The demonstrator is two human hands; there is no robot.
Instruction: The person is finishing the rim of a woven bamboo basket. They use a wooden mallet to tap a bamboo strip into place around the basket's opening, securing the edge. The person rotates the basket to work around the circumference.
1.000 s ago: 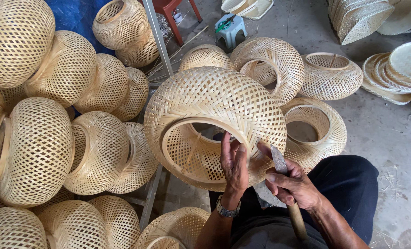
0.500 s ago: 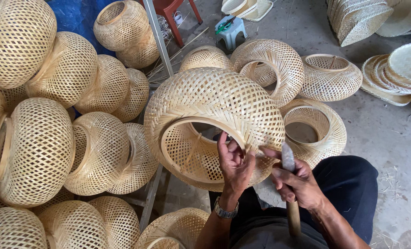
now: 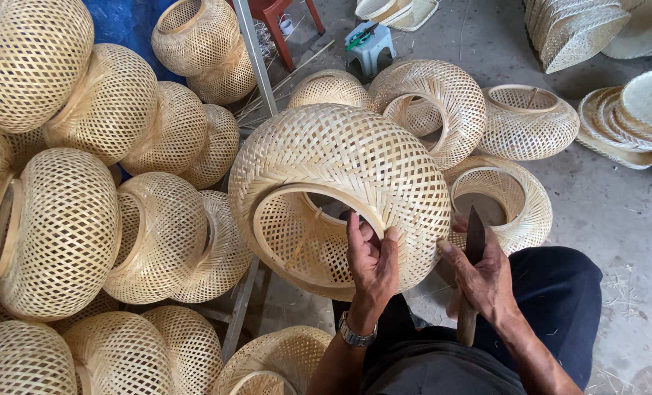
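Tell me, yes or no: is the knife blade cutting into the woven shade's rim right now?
No: the knife in the right hand points up beside the woven shade, clear of the rim that the left hand grips.

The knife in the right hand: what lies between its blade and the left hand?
In the head view, only the rim edge of the woven basket separates the knife in the right hand from the left hand.

Pale straw lattice-woven basket (image 3: 340, 175), dark knife (image 3: 475, 232), blue tarp (image 3: 125, 22)
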